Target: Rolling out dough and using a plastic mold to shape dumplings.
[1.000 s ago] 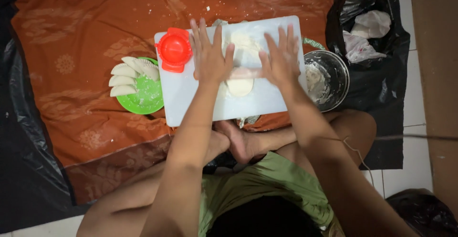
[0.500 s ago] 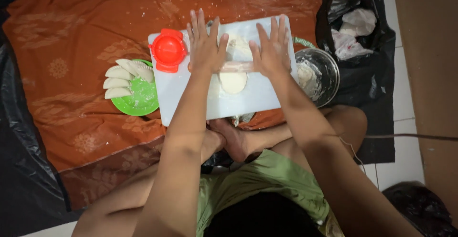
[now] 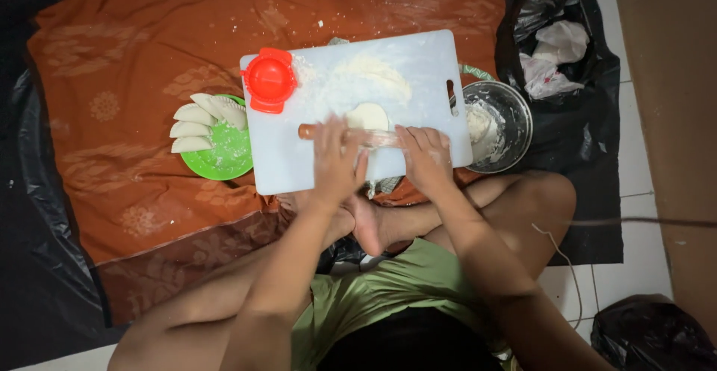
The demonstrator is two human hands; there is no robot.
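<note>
Tiled floor, orange cloth [image 3: 149, 57], white cutting board [image 3: 284, 162]. Fingers flat, open, pressing rolling pin [image 3: 351, 135]: left hand [image 3: 337, 163], right hand [image 3: 426, 158]. Dough disc [image 3: 368, 115] just beyond pin, partly flattened. Four folded dumplings [image 3: 198, 121] on green plate [image 3: 224, 163]; more dough in metal bowl [image 3: 515, 117].

A home, with food being made on the floor: white floor tiles [image 3: 635, 281] show at the edge, covered by an orange patterned cloth [image 3: 134, 65] over black plastic sheeting [image 3: 37, 266]. On the cloth lie a floured white cutting board [image 3: 418, 57], a green plate [image 3: 224, 158] of folded dumplings [image 3: 190, 128] and a steel bowl [image 3: 515, 113].
</note>
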